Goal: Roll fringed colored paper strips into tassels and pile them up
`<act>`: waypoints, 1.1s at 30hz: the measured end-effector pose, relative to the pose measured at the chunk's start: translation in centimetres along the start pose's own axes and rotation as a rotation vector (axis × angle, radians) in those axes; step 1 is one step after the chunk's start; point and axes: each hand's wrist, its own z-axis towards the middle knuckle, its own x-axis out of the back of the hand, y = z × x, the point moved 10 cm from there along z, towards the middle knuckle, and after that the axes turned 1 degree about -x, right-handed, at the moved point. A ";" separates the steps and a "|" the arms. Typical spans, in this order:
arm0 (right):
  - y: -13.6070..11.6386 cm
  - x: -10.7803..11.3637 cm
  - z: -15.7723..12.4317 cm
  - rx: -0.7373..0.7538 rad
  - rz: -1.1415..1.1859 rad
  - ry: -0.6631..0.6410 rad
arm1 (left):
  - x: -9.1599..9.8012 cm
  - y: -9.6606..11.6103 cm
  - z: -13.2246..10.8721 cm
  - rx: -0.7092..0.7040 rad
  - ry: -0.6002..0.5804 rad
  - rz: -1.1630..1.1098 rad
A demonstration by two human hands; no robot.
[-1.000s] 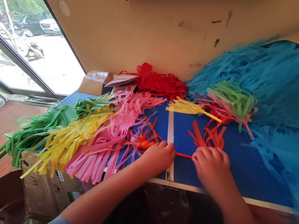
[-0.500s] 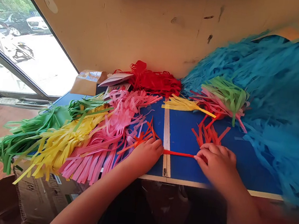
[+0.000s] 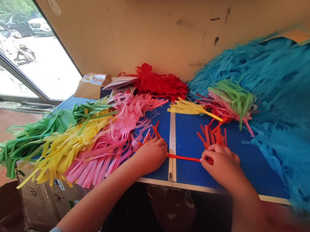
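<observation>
Between my two hands a red paper tassel (image 3: 183,158) is stretched, its middle twisted into a thin straight cord. My left hand (image 3: 152,154) is closed around the cord's left end, with fringe strips poking out behind the fingers. On the other end, my right hand (image 3: 219,163) pinches the cord between thumb and fingers; red fringe (image 3: 212,137) spreads out just beyond it. Both hands rest low over the blue table (image 3: 184,173). Beyond the right hand lie a yellow tassel (image 3: 193,108) and a light green tassel (image 3: 235,98) on top of pink and red ones.
Green (image 3: 47,128), yellow (image 3: 69,139) and pink (image 3: 118,134) fringed paper piles cover the table's left side, overhanging its front edge. A red pile (image 3: 159,84) lies against the wall. A large blue fringe mass (image 3: 294,96) fills the right. A cardboard box (image 3: 43,200) stands below left.
The right hand has shifted slightly left, and the left hand a little left and up. The red cord stays stretched between them. The view has moved slightly.
</observation>
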 end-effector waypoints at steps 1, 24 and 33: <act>-0.1 0.0 0.1 0.003 0.006 -0.006 | 0.0 0.0 0.0 0.001 0.000 -0.007; -2.6 2.0 -0.3 0.130 -0.070 0.163 | -0.9 0.5 0.8 -0.031 -0.085 0.168; -12.6 0.3 -5.1 0.496 -0.127 0.327 | -1.3 0.5 0.8 -0.046 -0.105 0.148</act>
